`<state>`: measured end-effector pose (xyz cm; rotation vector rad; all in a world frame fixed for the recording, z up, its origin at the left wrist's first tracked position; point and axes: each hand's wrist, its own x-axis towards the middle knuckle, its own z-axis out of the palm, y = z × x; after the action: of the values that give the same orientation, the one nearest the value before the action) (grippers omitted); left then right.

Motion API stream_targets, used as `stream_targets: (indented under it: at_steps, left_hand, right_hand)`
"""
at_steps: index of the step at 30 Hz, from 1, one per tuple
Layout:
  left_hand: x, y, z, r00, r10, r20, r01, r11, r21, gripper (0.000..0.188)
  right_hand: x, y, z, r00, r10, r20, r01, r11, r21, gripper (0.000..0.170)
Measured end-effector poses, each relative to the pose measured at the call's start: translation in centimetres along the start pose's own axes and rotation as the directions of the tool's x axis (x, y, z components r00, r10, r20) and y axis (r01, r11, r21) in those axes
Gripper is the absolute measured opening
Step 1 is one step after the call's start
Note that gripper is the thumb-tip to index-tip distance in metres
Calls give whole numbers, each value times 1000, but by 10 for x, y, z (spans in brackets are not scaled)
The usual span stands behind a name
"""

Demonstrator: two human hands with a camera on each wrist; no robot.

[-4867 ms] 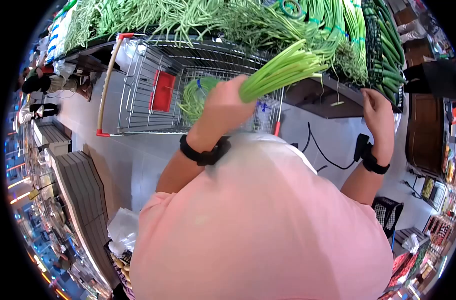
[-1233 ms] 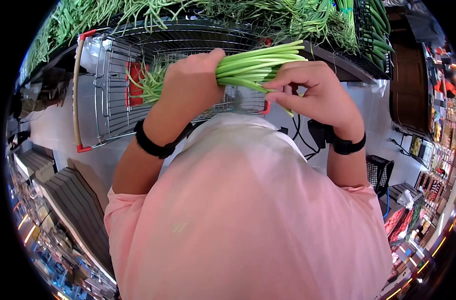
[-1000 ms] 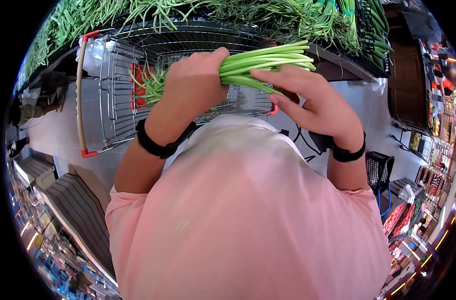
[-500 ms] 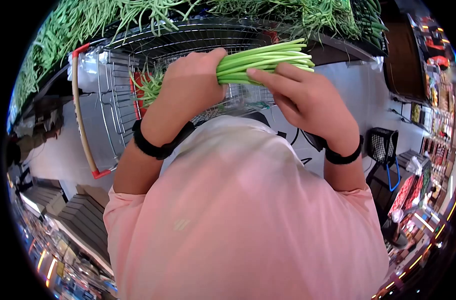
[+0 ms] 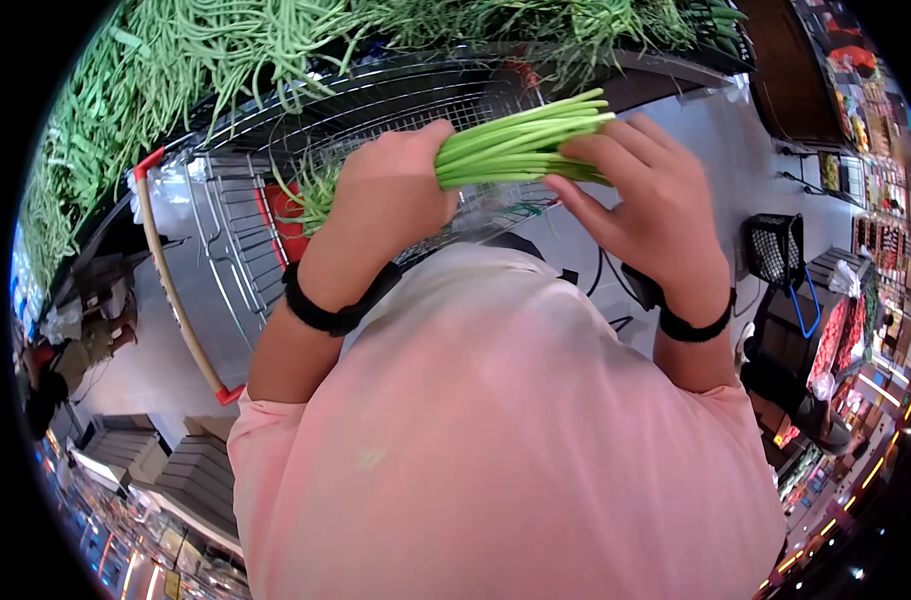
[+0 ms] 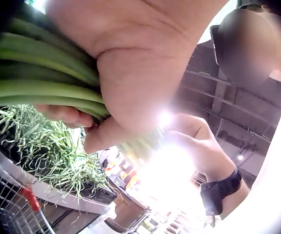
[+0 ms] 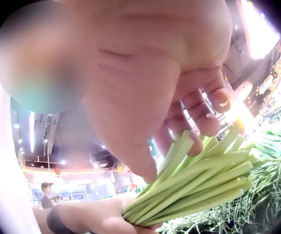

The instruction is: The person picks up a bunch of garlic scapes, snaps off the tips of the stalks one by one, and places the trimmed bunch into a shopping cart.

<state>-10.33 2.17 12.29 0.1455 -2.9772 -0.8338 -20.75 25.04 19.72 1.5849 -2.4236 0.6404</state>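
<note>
My left hand (image 5: 390,180) grips a bunch of garlic scapes (image 5: 520,140) round the stems, over the shopping cart. Thin curly tips hang out on the left, and pale cut ends fan out to the right. In the left wrist view, the thumb and fingers close round the green stems (image 6: 43,73). My right hand (image 5: 660,190) is at the cut ends, its fingers above them and the thumb below. Seen from the right wrist, its fingers are loosely bent beside the stem ends (image 7: 199,183), with one fingertip at a stem.
Below the hands stands the wire shopping cart with a tan handle (image 5: 170,275) and a red panel (image 5: 287,222). Green beans (image 5: 245,40) and other loose greens (image 5: 535,25) lie heaped along the shelf. A black basket (image 5: 773,250) stands at right; a person (image 7: 48,195) is in the background.
Earlier my right hand was at the shelf edge; it came to the bunch and pinched a stem, then loosened its fingers and shifted along the cut ends. My left hand kept its grip.
</note>
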Motion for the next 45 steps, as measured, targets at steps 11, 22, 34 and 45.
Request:
stream_targets:
  at_steps: [11,22,34,45]
  left_hand:
    - [-3,4,12,1000,-22,9,22,1000,2,38]
    - [-6,16,29,1000,-13,16,13,999,36,32]
    - [11,52,45,992,-126,20,128,989,-79,30]
    - [35,110,64,985,-103,-141,99,994,-34,28]
  right_hand:
    - [2,10,2,989,62,135,-102,943,317,20]
    - [0,21,-7,962,125,244,-192,942,275,21]
    - [-38,142,-90,851,437,292,-524,754,397,26]
    - [-67,176,-93,782,609,132,-577,788,-214,19]
